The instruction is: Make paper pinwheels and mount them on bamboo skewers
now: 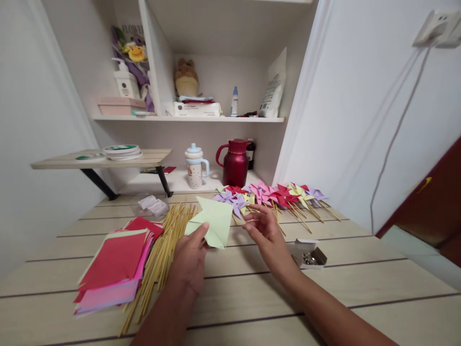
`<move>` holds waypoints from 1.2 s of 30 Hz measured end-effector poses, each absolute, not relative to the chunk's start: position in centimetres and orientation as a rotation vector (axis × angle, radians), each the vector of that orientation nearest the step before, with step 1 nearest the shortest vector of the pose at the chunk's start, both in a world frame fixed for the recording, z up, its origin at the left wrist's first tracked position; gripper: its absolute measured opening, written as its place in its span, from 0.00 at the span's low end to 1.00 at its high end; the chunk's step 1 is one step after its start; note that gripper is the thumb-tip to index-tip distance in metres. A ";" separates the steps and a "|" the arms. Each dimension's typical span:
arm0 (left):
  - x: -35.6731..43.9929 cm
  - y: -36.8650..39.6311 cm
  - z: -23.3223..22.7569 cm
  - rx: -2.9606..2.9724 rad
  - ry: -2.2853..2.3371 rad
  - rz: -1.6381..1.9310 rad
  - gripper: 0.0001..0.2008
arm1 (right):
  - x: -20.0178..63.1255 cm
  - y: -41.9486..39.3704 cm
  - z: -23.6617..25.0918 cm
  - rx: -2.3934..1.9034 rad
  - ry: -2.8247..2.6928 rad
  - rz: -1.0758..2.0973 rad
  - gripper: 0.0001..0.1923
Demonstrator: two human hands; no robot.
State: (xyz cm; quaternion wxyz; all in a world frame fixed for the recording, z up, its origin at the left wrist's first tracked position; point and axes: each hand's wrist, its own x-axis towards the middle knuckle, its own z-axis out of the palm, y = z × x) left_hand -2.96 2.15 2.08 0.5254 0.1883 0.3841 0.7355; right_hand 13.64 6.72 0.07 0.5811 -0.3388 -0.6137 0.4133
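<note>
While the left hand [190,262] pinches a folded sheet of pale green paper [213,220] at its lower edge, thumb on top, the sheet is held raised above the middle of the tabletop [360,307] with its pointed flaps fanned upward — a grip that leaves most of the paper free. Just to its right, the right hand [265,229] hovers with fingers loosely spread and nothing between them, its fingertips close to the sheet's right edge but apparently not touching it. Toward the left edge of the tabletop lies a stack of red and pink paper squares [114,269], and beside it a loose bundle of bamboo sticks [161,254] — both within easy reach of the left hand. Along the far edge, finished pinwheels [271,194] in purple, pink, red and yellow rest in a row with their sticks pointing toward the person, set clear of the working area. A small open box of metal pins [310,256] sits near the right forearm. Behind, on a lower ledge, stand a red jug [235,163] and a lidded cup [195,168].
</note>
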 end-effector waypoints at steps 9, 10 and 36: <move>-2.8 1.8 2.1 0.446 0.858 1.682 0.13 | 13.7 5.3 0.7 -0.555 -1.963 0.143 0.19; -2.8 1.7 2.1 0.449 0.853 1.675 0.13 | 13.6 5.2 0.7 -0.557 -1.985 0.140 0.19; -2.1 1.7 0.7 0.743 0.930 1.557 0.20 | 13.2 4.5 1.2 -0.812 -1.774 0.487 0.03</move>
